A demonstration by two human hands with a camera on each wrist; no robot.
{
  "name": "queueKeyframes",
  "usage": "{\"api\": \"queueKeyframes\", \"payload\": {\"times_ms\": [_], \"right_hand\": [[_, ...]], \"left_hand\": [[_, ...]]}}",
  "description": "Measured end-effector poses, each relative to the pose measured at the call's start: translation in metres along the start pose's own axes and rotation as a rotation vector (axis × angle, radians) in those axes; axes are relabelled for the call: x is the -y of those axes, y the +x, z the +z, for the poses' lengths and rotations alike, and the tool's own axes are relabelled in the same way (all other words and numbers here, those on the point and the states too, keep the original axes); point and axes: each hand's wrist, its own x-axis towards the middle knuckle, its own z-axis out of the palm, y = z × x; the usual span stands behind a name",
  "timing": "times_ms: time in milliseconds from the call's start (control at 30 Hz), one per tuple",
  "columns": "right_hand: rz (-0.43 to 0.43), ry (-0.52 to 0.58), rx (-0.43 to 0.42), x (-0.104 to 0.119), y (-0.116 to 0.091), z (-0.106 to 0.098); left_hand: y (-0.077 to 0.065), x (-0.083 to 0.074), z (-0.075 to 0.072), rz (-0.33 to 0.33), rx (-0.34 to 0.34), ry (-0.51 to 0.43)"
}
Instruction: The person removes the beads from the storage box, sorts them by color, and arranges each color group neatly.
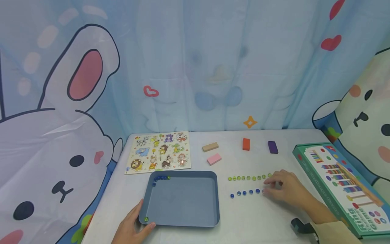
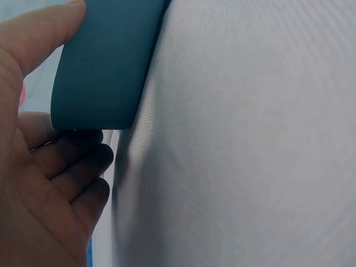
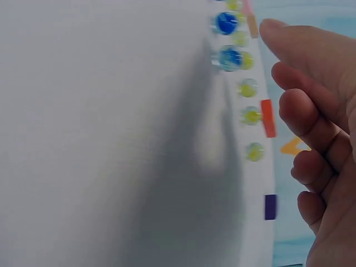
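My left hand [image 1: 131, 225] holds the near left corner of a blue-grey tray [image 1: 182, 222], thumb on the front side and fingers around the left side. In the left wrist view the thumb lies on the tray wall [image 2: 105, 72]. Inside the tray, blue marbles [image 1: 157, 178] and a green one [image 1: 168, 178] sit at the far left corner; another green marble [image 1: 146, 219] lies near my thumb. My right hand [image 1: 287, 189] hovers at the right end of two marble rows, fingers loosely bent with nothing between them. One row has green marbles [image 1: 243, 178], the nearer one blue marbles [image 3: 226, 23].
An animal puzzle board [image 1: 158, 152] lies behind the tray. Farther back are tan [image 1: 210, 146], pink [image 1: 214, 159], orange [image 1: 246, 144] and purple [image 1: 273, 147] blocks. A green toy box [image 1: 341, 189] stands at the right, beside my right forearm. A patterned curtain [image 1: 213, 67] closes off the back.
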Motion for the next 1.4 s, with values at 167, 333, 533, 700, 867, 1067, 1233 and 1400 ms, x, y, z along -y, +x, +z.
{"api": "queueKeyframes", "payload": {"times_ms": [167,333,533,700,867,1067,1233,1400], "right_hand": [[-0.045,0.005,-0.064,0.006,0.010,-0.011],[-0.105,0.001,-0.102,0.023,0.024,-0.014],[-0.176,0.043,-0.097,0.050,0.048,-0.007],[-0.226,0.075,-0.065,0.073,0.071,0.004],[-0.342,0.123,-0.064,0.103,0.094,0.015],[-0.417,0.158,-0.018,0.150,0.114,0.030],[-0.481,0.165,0.025,0.186,0.127,0.046],[-0.589,0.111,0.062,0.215,0.137,0.066]], "left_hand": [[0.000,-0.001,-0.001,-0.015,0.003,-0.007],[0.000,-0.001,-0.001,-0.007,-0.007,-0.006],[0.000,-0.001,-0.002,0.015,-0.015,-0.010],[0.000,-0.002,-0.003,0.035,-0.024,0.000],[0.000,-0.003,-0.003,0.041,-0.030,-0.008],[-0.001,-0.004,-0.003,0.054,-0.033,0.009],[-0.001,-0.001,-0.002,0.051,-0.034,0.005],[0.002,0.002,0.002,0.049,-0.040,0.002]]}}
